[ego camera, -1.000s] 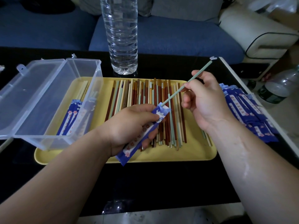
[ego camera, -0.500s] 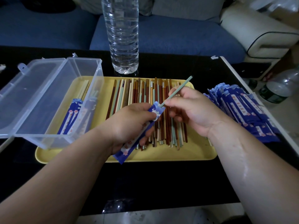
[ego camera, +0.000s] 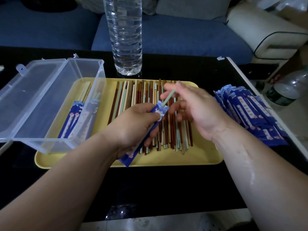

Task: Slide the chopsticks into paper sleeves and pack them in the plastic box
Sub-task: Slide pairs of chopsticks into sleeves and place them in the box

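Water bottle (clear) — blue sofa behind

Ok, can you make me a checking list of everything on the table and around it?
Surface: black table, yellow tray on it.
Job's things: loose chopsticks on tray; green chopstick partly in paper sleeve; open plastic box with sleeved chopsticks inside; spare sleeves piled right.
Clutter: water bottle behind tray.
Grippers: left hand grips the paper sleeve; right hand blurred, fingers spread.
Cables: nothing seen.
Surroundings: blue sofa; second bottle at far right.
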